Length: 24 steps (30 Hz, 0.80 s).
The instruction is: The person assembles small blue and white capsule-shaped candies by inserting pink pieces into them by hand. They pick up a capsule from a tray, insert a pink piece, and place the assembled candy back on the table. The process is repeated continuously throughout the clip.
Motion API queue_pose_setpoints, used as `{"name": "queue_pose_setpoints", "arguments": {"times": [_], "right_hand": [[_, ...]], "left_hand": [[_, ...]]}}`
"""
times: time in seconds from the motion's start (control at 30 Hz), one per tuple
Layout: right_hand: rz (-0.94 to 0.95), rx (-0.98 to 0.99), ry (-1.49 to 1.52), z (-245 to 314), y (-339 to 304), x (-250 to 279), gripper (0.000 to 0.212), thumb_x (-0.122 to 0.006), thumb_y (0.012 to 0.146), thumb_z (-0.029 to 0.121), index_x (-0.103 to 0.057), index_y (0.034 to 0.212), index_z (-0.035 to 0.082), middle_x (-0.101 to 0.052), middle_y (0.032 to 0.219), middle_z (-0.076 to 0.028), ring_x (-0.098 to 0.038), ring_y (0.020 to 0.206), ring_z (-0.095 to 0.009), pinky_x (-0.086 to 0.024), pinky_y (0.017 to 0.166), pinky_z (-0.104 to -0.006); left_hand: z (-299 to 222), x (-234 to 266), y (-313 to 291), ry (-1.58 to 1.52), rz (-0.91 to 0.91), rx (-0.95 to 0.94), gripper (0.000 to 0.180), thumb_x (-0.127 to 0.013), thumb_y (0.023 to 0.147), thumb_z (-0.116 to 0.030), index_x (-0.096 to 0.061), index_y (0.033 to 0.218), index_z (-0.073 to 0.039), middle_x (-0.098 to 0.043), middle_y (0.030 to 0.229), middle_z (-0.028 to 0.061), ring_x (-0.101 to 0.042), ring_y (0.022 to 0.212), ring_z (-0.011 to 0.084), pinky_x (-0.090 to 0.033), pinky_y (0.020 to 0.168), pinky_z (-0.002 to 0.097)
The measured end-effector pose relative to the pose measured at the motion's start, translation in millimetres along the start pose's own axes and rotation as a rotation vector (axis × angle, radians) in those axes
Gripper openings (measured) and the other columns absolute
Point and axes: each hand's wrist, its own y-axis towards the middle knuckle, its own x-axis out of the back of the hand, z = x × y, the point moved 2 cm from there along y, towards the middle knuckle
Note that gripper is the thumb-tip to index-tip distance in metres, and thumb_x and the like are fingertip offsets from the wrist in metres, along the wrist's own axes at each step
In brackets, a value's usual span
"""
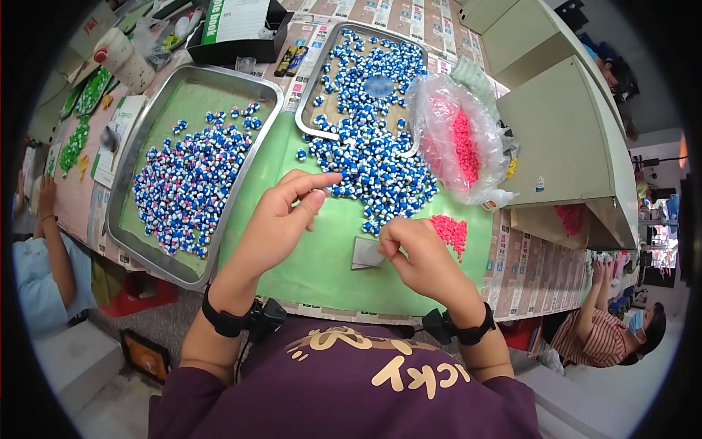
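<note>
The green-covered surface point(307, 282) carries heaped blue-and-white pieces point(391, 175) and, at right, loose pink pieces point(453, 233). Left hand point(278, 214): grip nearly closed, contents indeterminable. Right hand point(422, 257): grip curled, contents hidden. Step appears piece-by-piece handling; next move calls for precise pinching.

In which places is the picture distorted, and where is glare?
Head view: the cabinet bows near the right rim; head view: the bright patch at far right looks washed out; head view: the plastic bag shows whitish reflections.

Head-worn fisheye looks down on nearby hands point(274, 216) point(423, 252).
</note>
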Motion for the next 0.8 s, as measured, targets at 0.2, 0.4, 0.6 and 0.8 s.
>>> {"name": "queue_pose_setpoints", "arguments": {"times": [0.2,0.4,0.6,0.8], "right_hand": [[0.017,0.006,-0.097,7,1,5,0.024,-0.058,0.073,-0.012,-0.043,0.078,0.005,-0.056,0.078,-0.007,-0.059,0.076,-0.023,-0.043,0.068,-0.0341],[-0.169,-0.012,0.343,21,-1,21,0.028,-0.062,0.082,-0.010,-0.041,0.078,0.008,-0.058,0.085,-0.005,-0.055,0.079,-0.014,-0.044,0.071,-0.0276],[-0.365,0.004,0.564,37,-3,31,0.026,-0.064,0.085,-0.006,-0.043,0.077,0.007,-0.059,0.088,-0.006,-0.054,0.082,-0.012,-0.044,0.074,-0.0269],[-0.497,0.079,0.574,45,5,26,0.025,-0.064,0.086,-0.005,-0.043,0.078,0.007,-0.059,0.090,-0.007,-0.054,0.082,-0.013,-0.044,0.073,-0.0269]], "left_hand": [[-3,-5,4,-0.272,0.051,0.049,0.024,-0.065,0.089,-0.004,-0.066,0.112,0.002,-0.066,0.107,0.0077,-0.065,0.093,0.0144,-0.051,0.085,0.0261],[-10,-12,3,-0.462,0.111,0.104,0.029,-0.063,0.091,-0.004,-0.061,0.119,0.004,-0.065,0.115,0.0124,-0.065,0.103,0.0196,-0.052,0.090,0.0282],[-12,-24,6,-0.585,0.163,0.159,0.030,-0.063,0.091,-0.004,-0.059,0.120,0.003,-0.067,0.108,0.0127,-0.067,0.099,0.0212,-0.056,0.084,0.0280],[-12,-38,4,-0.673,0.151,0.150,0.022,-0.067,0.087,-0.001,-0.062,0.108,0.002,-0.067,0.100,0.0110,-0.069,0.094,0.0222,-0.057,0.081,0.0298]]}}
